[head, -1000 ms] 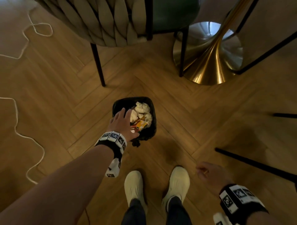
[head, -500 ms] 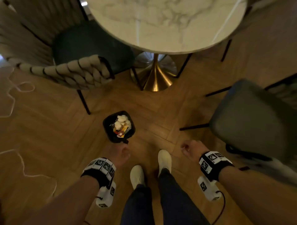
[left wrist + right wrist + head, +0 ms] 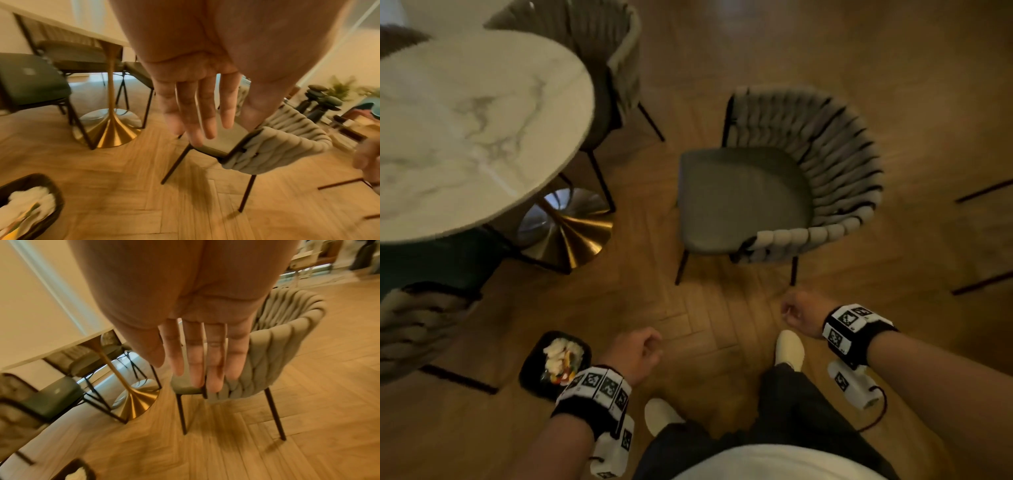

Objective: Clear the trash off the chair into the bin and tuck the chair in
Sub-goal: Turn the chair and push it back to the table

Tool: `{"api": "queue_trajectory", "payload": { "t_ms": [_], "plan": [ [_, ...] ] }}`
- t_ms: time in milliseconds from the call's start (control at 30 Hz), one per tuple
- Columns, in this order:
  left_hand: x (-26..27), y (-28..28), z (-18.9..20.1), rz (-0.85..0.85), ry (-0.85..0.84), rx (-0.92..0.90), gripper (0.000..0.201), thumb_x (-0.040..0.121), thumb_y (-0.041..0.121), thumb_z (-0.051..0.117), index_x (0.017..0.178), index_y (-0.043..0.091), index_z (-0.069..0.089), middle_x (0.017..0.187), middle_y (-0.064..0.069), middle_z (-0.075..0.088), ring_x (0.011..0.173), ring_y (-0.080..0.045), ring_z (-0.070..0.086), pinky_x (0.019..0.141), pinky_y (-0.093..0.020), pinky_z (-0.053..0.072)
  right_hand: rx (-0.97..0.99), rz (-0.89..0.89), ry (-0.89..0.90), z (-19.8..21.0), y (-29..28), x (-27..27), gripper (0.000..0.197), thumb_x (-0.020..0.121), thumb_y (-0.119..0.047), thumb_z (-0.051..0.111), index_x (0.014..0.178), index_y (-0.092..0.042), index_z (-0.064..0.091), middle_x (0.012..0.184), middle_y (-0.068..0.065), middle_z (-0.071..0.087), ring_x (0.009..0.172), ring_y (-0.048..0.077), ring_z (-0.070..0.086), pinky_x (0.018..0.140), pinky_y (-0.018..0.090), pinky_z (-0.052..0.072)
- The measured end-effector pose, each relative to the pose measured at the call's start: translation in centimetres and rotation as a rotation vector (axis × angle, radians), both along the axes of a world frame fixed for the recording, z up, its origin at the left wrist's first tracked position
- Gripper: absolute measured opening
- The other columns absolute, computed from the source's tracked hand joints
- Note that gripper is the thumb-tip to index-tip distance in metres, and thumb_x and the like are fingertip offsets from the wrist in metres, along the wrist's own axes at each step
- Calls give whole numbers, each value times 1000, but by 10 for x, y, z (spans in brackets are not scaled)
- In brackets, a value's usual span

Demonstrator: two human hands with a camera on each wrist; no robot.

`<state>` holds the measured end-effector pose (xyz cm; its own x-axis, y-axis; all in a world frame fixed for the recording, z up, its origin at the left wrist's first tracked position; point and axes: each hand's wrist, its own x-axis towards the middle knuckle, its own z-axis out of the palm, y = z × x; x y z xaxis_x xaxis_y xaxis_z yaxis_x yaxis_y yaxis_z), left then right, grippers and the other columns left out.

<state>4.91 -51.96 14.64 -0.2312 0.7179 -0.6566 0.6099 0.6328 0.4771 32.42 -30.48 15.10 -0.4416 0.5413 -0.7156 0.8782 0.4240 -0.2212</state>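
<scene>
Woven-back chair (image 3: pixel 774 185) stands pulled out, seat bare, right of marble table (image 3: pixel 465 120), ahead of both hands. Right hand (image 3: pixel 803 313) nearer its backrest; left hand (image 3: pixel 635 351) by filled bin (image 3: pixel 530 373). Both empty, fingers relaxed.

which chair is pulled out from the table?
The grey woven-back chair just ahead of the right hand: it stands clear of the marble table, seat fully exposed. The other chairs sit tucked with seats under the tabletop.

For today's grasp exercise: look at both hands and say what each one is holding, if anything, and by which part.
Nothing is held. The left hand and the right hand both hang free with fingers extended, short of the chair.
</scene>
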Motion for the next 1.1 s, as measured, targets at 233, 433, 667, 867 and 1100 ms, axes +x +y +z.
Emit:
{"api": "queue_trajectory", "payload": {
  "t_ms": [233, 433, 667, 867, 1100],
  "plan": [
    [99, 128, 5, -40, -29, -59, 20, 89, 27, 62, 108, 32, 59, 101, 12, 60, 90, -2, 56, 80, -24, 49, 9, -49, 49, -9, 120, 111, 11, 90, -28, 54, 97, -24, 62, 80, -6, 56, 79, 16, 54, 71, 28, 42],
    [181, 210, 7, 13, -81, -25, 12, 88, 30, 61, 99, 35, 59, 97, 12, 62, 86, -4, 59, 78, -27, 52, -7, 45, -34, -16, 226, 169, 22, 91, -31, 51, 104, -20, 64, 96, 4, 67, 86, 21, 61, 78, 35, 52],
    [224, 277, 6, 33, -104, 38, 11, 88, 32, 59, 98, 35, 56, 98, 10, 59, 86, -5, 57, 75, -25, 48, 41, 184, -61, -17, 303, 180, 20, 90, -32, 52, 103, -22, 64, 98, 5, 69, 90, 25, 62, 83, 38, 52],
    [233, 320, 0, 100, -87, 77, 22, 88, 35, 59, 111, 35, 56, 104, 14, 58, 92, -4, 57, 85, -33, 53, 94, 341, -94, -19, 363, 169, 24, 91, -34, 51, 108, -21, 60, 100, 6, 68, 91, 26, 62, 82, 41, 53],
    [294, 421, -15, 210, 8, 67, 20, 89, 31, 56, 108, 26, 58, 107, 4, 58, 98, -16, 55, 89, -36, 49, 160, 689, 28, -23, 493, 144, 32, 93, -36, 49, 120, -21, 56, 119, 6, 59, 107, 26, 56, 88, 39, 50]
  ]
}}
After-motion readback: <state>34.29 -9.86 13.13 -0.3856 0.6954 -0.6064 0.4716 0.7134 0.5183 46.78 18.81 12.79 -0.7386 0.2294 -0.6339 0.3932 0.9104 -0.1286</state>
